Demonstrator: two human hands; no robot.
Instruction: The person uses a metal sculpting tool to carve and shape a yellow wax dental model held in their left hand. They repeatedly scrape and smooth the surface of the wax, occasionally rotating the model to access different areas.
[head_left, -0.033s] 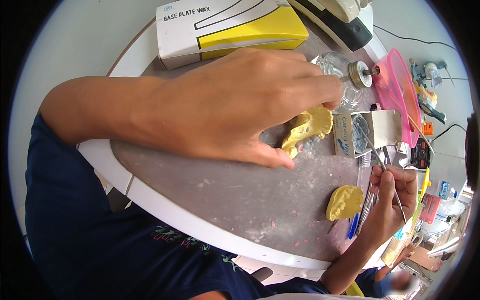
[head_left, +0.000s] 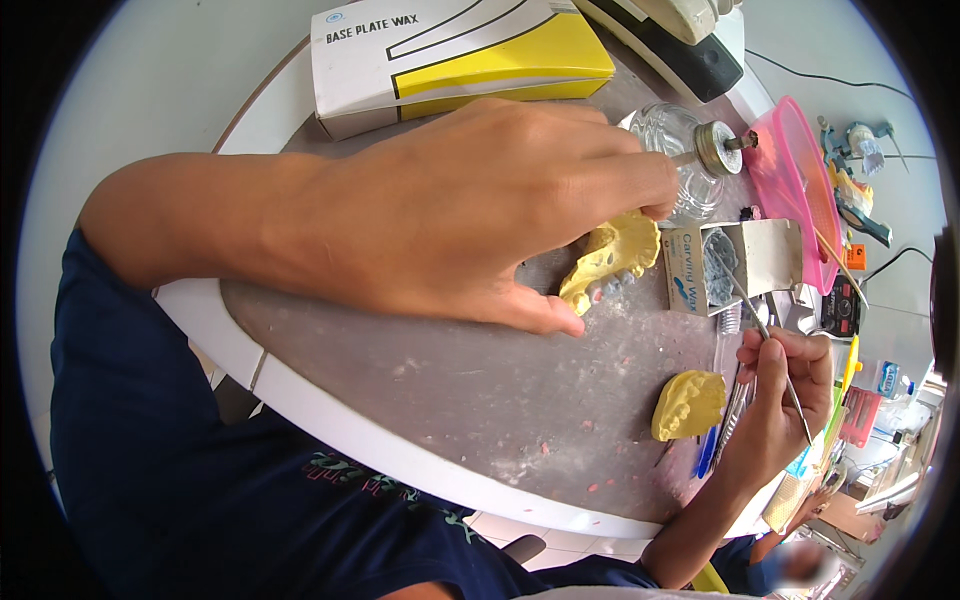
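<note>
The left hand [head_left: 510, 205] grasps a yellow dental cast [head_left: 640, 238] between thumb and fingers, near a small open box [head_left: 684, 268] and a glass jar [head_left: 668, 130]. The right hand [head_left: 762, 415] pinches a thin metal tool [head_left: 753, 313], whose upper end reaches the box's opening; I cannot tell if it touches inside. Grey tabletop [head_left: 480, 390] extends from the left thumb toward the curved white edge [head_left: 360, 430]. A second cast [head_left: 690, 405] stands just beside the right hand, so the space there is narrower.
</note>
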